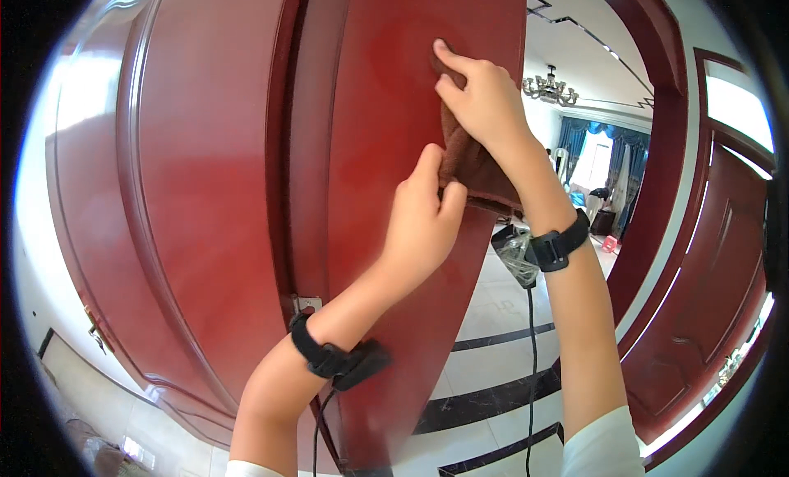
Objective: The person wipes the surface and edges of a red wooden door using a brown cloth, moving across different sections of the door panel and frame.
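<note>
A dark red wooden door point(386, 148) stands open in front of me, seen edge-on. My right hand point(481, 99) presses a brown cloth point(472, 166) flat against the door's upper face. My left hand point(423, 218) pinches the lower corner of the same cloth against the door. Each wrist wears a black band with a cable hanging down.
The red door frame point(164, 189) fills the left, with a metal hinge point(306, 302) low on it. A second red door point(707, 296) stands at the right. Beyond lie a white tiled floor with dark stripes point(493, 354), a chandelier point(549, 87) and blue curtains point(625, 161).
</note>
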Tool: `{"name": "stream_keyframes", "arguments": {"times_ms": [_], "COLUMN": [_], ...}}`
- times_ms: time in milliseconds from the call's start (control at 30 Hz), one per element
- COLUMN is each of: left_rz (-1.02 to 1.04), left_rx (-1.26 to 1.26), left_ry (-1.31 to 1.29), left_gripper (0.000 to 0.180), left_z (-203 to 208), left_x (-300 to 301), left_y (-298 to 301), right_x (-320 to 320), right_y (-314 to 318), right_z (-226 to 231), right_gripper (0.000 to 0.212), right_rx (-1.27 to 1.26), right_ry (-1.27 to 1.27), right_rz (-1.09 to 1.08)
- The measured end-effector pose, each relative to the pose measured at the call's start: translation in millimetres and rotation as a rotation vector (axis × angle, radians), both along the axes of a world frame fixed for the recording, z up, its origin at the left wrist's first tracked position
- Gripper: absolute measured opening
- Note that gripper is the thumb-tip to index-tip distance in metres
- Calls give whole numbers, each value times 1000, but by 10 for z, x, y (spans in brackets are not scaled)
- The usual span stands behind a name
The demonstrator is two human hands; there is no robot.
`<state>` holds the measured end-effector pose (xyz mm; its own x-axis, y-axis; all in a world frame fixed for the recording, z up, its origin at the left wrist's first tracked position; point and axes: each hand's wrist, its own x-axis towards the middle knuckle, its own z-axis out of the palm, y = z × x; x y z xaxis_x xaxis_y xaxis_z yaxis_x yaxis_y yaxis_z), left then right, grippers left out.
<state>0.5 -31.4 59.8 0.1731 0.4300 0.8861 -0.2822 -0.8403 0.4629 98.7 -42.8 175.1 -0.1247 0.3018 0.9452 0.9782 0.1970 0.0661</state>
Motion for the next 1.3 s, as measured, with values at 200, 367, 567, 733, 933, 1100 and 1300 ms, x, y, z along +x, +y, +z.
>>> {"name": "stream_keyframes", "arguments": {"times_ms": [200, 367, 567, 733, 933, 1100, 1300], "left_rz": [341, 425, 674, 851, 867, 848, 947], "left_rx": [147, 324, 413, 324, 479, 574, 503], "left_ry": [282, 378, 455, 560, 371, 549, 593], "left_gripper": [19, 22, 28, 29, 28, 26, 25], "left_z": [-539, -206, -71, -247, 391, -213, -355], "left_x": [-90, -142, -483, -868, -637, -374, -754], "left_y": [263, 0, -1, 73, 85, 204, 80], "right_x": [-134, 115, -247, -672, -401, -65, -478], "right_y": [212, 55, 203, 373, 275, 320, 362], "right_z": [-536, -295, -272, -441, 217, -414, -557], "right_gripper": [43, 37, 40, 43, 37, 43, 43], "right_rx": [60, -3, 208, 132, 270, 185, 127], "right_ry": [-145, 13, -56, -59, -26, 46, -100], "right_rz": [-33, 83, -83, -112, -88, -119, 23]}}
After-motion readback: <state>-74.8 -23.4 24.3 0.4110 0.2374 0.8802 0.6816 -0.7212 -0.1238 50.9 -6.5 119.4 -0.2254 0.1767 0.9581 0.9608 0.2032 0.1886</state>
